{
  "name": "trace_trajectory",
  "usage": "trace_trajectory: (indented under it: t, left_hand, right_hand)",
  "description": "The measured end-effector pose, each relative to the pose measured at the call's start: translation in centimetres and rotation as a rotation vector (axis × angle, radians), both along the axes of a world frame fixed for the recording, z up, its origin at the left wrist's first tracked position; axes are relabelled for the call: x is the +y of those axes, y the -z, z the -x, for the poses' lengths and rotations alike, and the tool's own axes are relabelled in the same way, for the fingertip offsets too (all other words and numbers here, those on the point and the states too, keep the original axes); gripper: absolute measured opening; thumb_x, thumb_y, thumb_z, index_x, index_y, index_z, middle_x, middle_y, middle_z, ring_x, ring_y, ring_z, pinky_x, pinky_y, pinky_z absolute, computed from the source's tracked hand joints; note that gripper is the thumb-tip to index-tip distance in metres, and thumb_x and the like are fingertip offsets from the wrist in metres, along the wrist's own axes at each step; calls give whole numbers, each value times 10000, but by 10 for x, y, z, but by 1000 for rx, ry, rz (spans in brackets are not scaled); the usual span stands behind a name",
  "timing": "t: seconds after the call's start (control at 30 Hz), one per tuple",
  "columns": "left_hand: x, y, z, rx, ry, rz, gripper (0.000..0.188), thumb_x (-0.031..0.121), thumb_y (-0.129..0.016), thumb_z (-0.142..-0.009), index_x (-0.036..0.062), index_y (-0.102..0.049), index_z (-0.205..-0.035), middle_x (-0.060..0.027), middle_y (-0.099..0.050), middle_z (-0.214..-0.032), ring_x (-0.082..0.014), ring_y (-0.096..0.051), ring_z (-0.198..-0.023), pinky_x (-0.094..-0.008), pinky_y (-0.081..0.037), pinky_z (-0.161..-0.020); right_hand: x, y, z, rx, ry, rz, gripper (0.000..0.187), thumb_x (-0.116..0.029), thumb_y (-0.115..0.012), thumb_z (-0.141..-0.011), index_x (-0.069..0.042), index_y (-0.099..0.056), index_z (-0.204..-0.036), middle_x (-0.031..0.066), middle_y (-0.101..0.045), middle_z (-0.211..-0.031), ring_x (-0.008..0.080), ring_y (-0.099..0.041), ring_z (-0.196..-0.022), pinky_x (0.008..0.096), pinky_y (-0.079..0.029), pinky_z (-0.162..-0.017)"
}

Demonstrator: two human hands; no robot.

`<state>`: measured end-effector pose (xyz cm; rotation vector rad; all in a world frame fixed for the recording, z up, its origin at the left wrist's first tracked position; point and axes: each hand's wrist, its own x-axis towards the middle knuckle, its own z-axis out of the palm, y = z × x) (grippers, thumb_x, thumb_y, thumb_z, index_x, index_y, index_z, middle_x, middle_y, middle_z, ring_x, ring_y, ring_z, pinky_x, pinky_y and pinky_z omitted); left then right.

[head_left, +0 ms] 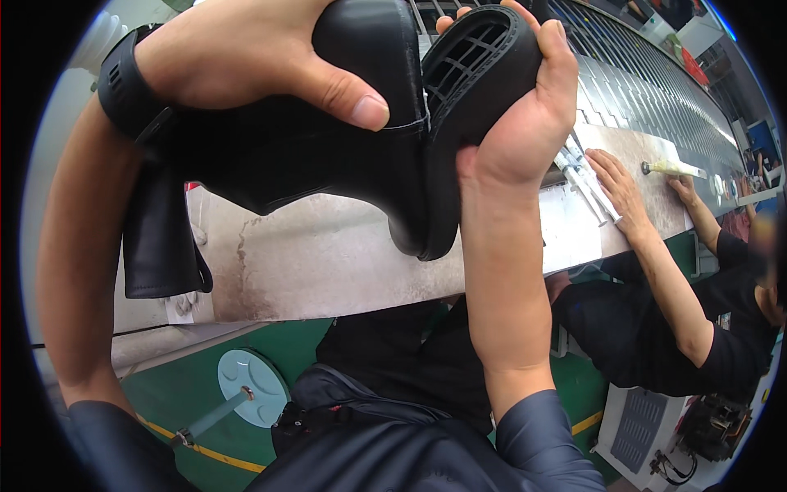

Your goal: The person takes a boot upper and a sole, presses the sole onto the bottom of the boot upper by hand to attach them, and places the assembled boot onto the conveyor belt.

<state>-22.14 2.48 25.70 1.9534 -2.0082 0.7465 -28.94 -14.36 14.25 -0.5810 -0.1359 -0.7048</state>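
A black leather boot [328,156] lies on its side in the air, its shaft hanging at the left. My left hand [254,57] grips the boot from above, the thumb pressed along its upper. Against the boot's bottom stands a black rubber sole [500,74], wrapped by my right hand [525,123] from the right. Boot and sole meet in the lower part, while at the top the sole bends away and bares a lattice on its inner face. Some fingers of both hands are hidden behind the boot and sole.
Below the boot is a stained worktable [328,254]. A metal slatted conveyor [656,90] runs behind it. To the right, a co-worker's hand [619,193] rests by several syringe-like tubes [586,184]; another person's hand is beyond. A round pale-blue stool [246,385] stands on the green floor.
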Motion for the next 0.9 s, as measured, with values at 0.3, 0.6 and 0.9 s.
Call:
trace_trajectory:
  t: [0.3,0.6,0.9]
  left_hand:
    - [-2,-32,-5,843,-478,-460,920,462,-1041,-665,-121,-661,-1266,-166,-760,-1107,-253,-738,-1036,-360,-593,-955]
    - [1,-38,6,559,-586,-486,921,571,-1018,-626,-119,-697,-1145,-236,-743,-986,-372,-743,-969,-407,-582,-914]
    - [1,-39,6,510,-519,-440,945,588,-1014,-605,-120,-694,-1143,-264,-740,-970,-419,-742,-968,-436,-586,-901]
  right_hand:
    - [-7,-13,0,78,54,181,473,-366,-520,-1120,48,-595,-1335,153,-749,-1011,230,-742,-906,335,-598,-832]
    - [-8,-35,6,160,58,664,467,-346,-465,-1150,56,-684,-1242,120,-753,-999,146,-735,-877,265,-575,-817]
    - [4,-38,17,39,117,291,336,-244,-548,-1125,42,-721,-1151,-43,-621,-847,29,-557,-791,210,-444,-743]
